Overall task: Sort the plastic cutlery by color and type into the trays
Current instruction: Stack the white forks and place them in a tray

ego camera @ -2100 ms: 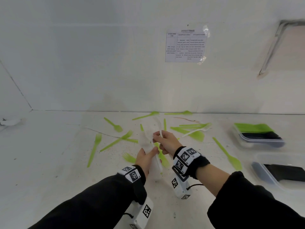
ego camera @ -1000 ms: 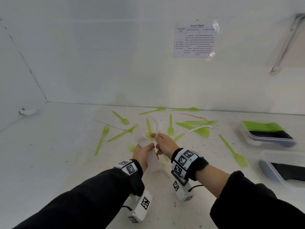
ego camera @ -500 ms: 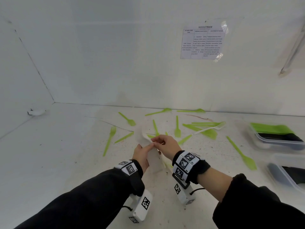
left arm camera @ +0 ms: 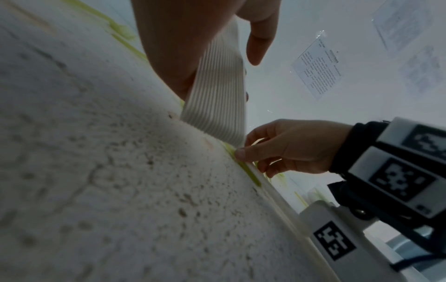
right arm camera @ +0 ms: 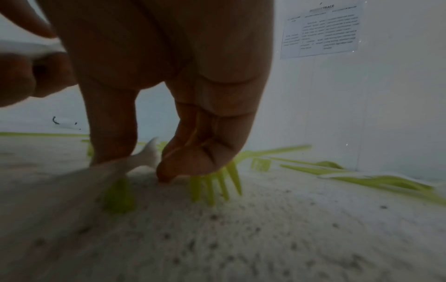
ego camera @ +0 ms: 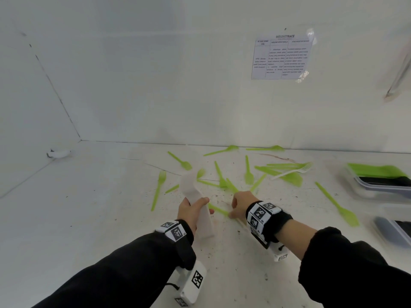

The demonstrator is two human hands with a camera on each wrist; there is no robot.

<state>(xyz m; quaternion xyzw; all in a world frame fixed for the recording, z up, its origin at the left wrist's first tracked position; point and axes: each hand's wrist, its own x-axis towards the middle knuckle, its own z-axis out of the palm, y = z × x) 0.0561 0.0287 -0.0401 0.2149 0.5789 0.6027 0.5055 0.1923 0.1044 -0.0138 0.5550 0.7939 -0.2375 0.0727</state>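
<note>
My left hand [ego camera: 193, 213] grips a ribbed stack of white cutlery [ego camera: 191, 185] and holds it upright just over the table; the left wrist view shows the same stack [left arm camera: 217, 106]. My right hand [ego camera: 239, 205] is down on the table beside it. There its thumb and forefinger pinch a white utensil [right arm camera: 135, 162] lying over a green fork [right arm camera: 217, 183]. Several green forks, spoons and knives lie scattered behind my hands, among them a fork [ego camera: 158, 190] at the left and a spoon [ego camera: 338, 205] at the right. A white fork [ego camera: 291, 172] lies on green knives.
A clear tray [ego camera: 364, 185] with green cutlery on top stands at the right edge, and a second clear tray [ego camera: 387, 230] with a dark inside sits nearer. White walls close the back and left. A paper sheet [ego camera: 281, 56] hangs on the back wall.
My right hand has left the white stack and dropped to the table on its right. The left hand has tipped the stack's top up and to the left.
</note>
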